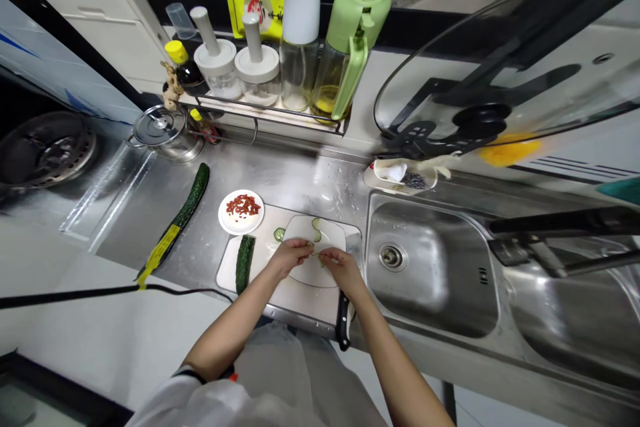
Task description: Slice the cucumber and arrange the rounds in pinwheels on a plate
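Observation:
Over a white plate [330, 230], my left hand [293, 257] and my right hand [343, 268] are close together, fingers pinched. Between the fingertips is a small pale green piece that looks like a cucumber slice; the fingers largely hide it. Thin cucumber slices [317, 229] lie on the plate's far part. Under the plate is a white cutting board [270, 220], with another cucumber slice [279, 234] left of the plate. A cut length of cucumber [245, 263] rests on the board's left side. A black-handled knife [343, 320] lies by the board's near right corner.
A small dish of red pieces [229, 220] sits at the board's far left corner. Further left are a whole cucumber [193, 199] with yellow tape and a lidded pot [183, 147]. To the right is a sink [430, 280]; a glass lid [500, 67] and a rack of bottles [300, 73] stand behind.

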Demonstrator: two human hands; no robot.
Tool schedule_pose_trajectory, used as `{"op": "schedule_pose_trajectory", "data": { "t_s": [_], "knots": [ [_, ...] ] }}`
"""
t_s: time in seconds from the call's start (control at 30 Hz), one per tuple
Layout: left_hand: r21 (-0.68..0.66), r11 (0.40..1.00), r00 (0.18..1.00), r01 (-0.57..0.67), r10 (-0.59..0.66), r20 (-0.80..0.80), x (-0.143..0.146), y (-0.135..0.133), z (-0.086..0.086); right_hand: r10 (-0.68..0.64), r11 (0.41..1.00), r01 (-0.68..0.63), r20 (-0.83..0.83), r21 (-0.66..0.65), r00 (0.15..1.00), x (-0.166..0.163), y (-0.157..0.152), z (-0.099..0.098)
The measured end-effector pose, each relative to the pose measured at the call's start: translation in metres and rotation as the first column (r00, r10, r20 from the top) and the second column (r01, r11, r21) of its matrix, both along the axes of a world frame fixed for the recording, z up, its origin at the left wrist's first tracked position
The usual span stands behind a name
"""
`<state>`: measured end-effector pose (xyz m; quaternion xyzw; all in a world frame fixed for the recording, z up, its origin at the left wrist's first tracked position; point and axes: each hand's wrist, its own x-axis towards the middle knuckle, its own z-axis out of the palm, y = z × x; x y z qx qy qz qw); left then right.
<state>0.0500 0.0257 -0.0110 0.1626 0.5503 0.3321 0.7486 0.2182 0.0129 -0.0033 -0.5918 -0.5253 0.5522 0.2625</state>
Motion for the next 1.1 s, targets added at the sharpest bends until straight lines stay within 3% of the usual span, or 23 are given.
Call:
{"op": "schedule_pose_trajectory", "data": {
  "t_s": [0.23, 0.4, 0.57, 0.77, 1.1],
  "knots": [
    [0.256, 0.966, 0.979, 0.044, 0.010, -0.204, 0.003, 0.000, -0.001, -0.058, 0.998, 0.059, 0.034, -0.033, 0.998, 0.002, 0.010, -0.012],
    [0.373, 0.916, 0.898, 0.144, 0.038, -0.439, 0.003, 0.002, -0.004, -0.020, 0.993, 0.005, 0.132, 0.117, 0.991, 0.006, 0.023, -0.013],
    [0.328, 0.912, 0.756, 0.247, 0.030, -0.654, 0.007, 0.011, -0.001, 0.056, 0.958, -0.152, 0.363, 0.242, 0.930, 0.008, 0.041, -0.008],
    [0.280, 0.916, 0.622, 0.286, 0.044, -0.782, 0.018, 0.024, -0.002, 0.090, 0.921, -0.303, 0.624, 0.244, 0.776, 0.002, 0.059, 0.003],
    [0.190, 0.918, 0.528, 0.349, -0.025, -0.849, 0.023, 0.031, -0.004, 0.122, 0.898, -0.371, 0.678, 0.235, 0.725, 0.001, 0.071, -0.003]
  ]
}}
